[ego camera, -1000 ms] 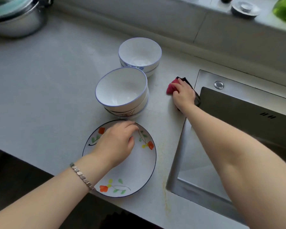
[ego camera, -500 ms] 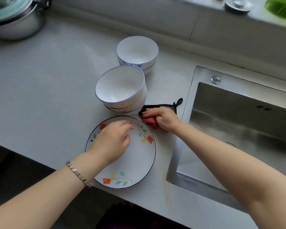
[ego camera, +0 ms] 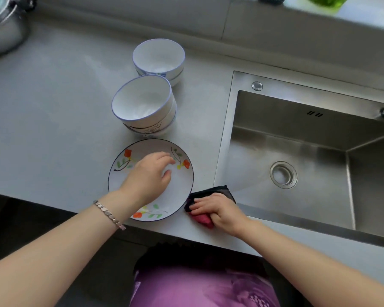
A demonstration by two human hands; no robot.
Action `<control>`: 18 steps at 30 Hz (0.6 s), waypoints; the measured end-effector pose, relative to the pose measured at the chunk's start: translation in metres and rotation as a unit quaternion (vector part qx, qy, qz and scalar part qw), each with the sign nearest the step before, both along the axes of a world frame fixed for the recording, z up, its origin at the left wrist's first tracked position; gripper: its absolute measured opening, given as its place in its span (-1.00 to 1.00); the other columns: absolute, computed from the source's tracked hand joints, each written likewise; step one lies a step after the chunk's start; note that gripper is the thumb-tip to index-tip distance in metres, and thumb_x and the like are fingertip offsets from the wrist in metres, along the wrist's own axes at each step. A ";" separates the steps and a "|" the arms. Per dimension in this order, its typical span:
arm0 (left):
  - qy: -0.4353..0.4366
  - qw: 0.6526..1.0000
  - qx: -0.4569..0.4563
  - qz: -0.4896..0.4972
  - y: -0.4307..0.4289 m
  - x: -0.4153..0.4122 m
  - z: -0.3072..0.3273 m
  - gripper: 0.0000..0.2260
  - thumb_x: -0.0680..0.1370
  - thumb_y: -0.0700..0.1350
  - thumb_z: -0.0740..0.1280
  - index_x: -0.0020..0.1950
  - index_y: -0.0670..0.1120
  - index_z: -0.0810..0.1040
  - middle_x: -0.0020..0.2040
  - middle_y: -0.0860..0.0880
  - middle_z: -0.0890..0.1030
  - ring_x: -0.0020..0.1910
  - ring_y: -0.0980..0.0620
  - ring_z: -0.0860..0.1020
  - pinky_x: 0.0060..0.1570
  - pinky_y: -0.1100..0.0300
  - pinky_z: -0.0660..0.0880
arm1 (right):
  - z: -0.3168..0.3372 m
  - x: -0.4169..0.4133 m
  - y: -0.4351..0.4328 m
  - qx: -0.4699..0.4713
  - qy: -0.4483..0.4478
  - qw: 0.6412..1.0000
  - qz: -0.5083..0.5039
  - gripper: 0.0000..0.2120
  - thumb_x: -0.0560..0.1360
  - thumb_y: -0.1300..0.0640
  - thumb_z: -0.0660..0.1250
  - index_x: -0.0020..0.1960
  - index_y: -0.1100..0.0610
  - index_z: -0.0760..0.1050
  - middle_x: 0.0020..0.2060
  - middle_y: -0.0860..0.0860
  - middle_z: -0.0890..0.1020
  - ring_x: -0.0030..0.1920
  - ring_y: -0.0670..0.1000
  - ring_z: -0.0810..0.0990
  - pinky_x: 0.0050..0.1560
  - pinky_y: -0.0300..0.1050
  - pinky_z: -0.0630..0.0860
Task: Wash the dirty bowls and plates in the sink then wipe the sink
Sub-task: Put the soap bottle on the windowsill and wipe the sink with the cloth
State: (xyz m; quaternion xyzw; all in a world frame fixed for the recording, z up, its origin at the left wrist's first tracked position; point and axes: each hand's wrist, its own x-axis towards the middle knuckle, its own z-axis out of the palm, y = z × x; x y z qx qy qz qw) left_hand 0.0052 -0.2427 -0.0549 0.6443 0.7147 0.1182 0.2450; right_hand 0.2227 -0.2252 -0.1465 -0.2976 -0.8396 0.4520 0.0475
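The sink (ego camera: 297, 120), a square-cornered basin of brushed stainless steel, is set into the right part of the counter (ego camera: 53, 107). We see flat, dully reflecting walls, a round metal drain (ego camera: 283, 174) in its floor and a small round button (ego camera: 257, 85) on the rim at the rear left corner. The counter is a matt, pale grey slab.

Near its front edge, just left of the sink, lies the plate (ego camera: 180, 191). It is round, shallow and glossy white, with a thin dark rim line and painted orange flowers with green leaves. The left grip (ego camera: 149, 173) rests on it, fingers loose and laid against the glaze, grasping nothing. A bracelet (ego camera: 109, 214) of small metal links circles that wrist.

Between the plate and the sink's front left corner, the right grip (ego camera: 220, 209) is curled over a cloth (ego camera: 211, 191), holding it down at the counter's front edge. The cloth is soft and bunched, black on its far side and pink under the palm. Its far corner reaches the sink's rim, but we cannot tell whether it touches the plate.

Behind the plate stand two stacks of deep, round white bowls with thin blue rims. The near stack (ego camera: 142, 103) is just beyond the plate, and the far stack (ego camera: 159, 56) is just behind it towards the rear edge. A shiny steel pot (ego camera: 5, 29) sits at the rear left corner.
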 end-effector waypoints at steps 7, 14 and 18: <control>-0.014 0.998 0.029 -0.048 0.009 0.028 0.006 -0.78 0.54 -0.26 0.25 0.16 -0.18 0.57 0.25 -0.07 0.51 0.31 -0.04 0.40 0.24 0.27 0.22 | 0.008 0.060 -0.026 -0.013 -0.017 0.996 0.081 -0.81 0.42 0.09 0.30 -0.20 0.10 0.69 -0.14 -0.06 0.71 0.06 -0.15 0.57 0.09 -0.43 0.20; 0.001 0.997 -0.016 -0.071 0.026 0.066 0.010 -0.74 0.58 -0.19 0.21 0.26 -0.11 0.50 0.32 0.01 0.45 0.32 0.01 0.36 0.25 0.23 0.25 | 0.040 0.151 0.008 -0.093 -0.180 0.979 -0.013 -0.64 0.24 0.26 0.11 -0.22 0.12 0.68 -0.14 -0.06 0.70 -0.10 -0.31 0.56 0.08 -0.36 0.38; 0.056 0.988 -0.084 -0.119 0.056 0.106 0.013 -0.75 0.60 -0.12 0.15 0.25 -0.05 0.48 0.26 0.02 0.49 0.25 -0.02 0.42 0.20 0.19 0.35 | 0.073 0.187 0.063 -0.151 -0.171 0.954 -0.193 -0.55 0.33 0.52 0.09 -0.21 0.15 0.68 -0.19 0.01 0.70 -0.26 -0.08 0.60 -0.22 -0.36 0.48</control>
